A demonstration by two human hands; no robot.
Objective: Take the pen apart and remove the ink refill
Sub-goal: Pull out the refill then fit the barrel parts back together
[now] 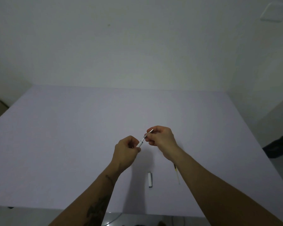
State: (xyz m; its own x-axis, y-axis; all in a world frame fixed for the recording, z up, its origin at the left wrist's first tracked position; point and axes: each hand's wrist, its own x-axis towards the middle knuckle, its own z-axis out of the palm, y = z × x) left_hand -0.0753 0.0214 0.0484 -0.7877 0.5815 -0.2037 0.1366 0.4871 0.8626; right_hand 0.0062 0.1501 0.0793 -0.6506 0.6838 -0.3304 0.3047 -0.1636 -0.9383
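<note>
Both hands work above the table (pixel 72 128), w/ the pen held between them, clear of the surface. Left hand (pixel 125 152) is curled shut round the white barrel (pixel 139 144), thumb & fingers pinching it near its upper end. Right hand (pixel 160 137) is closed in a fingertip pinch on the metal tip (pixel 149 132), which sticks out up-right from the fingers; tip & barrel are in line, a small dark joint visible between them. Whether they're fully apart can't be told. On the table near the person, the cap (pixel 150 179) lies on its side, and just right of it a thin refill (pixel 177 174), partly hidden by the right forearm, so the refill looks to be out already. Handling, as a judgement: parts are light, stiff, smooth plastic & metal, so slippery under dry fingers; the tip is small & tapered, best pinched at its wider base, not the point. Barrel takes a firm wrap-grip fine. Dropped bits would likely roll, so keep them low over the table.
</note>
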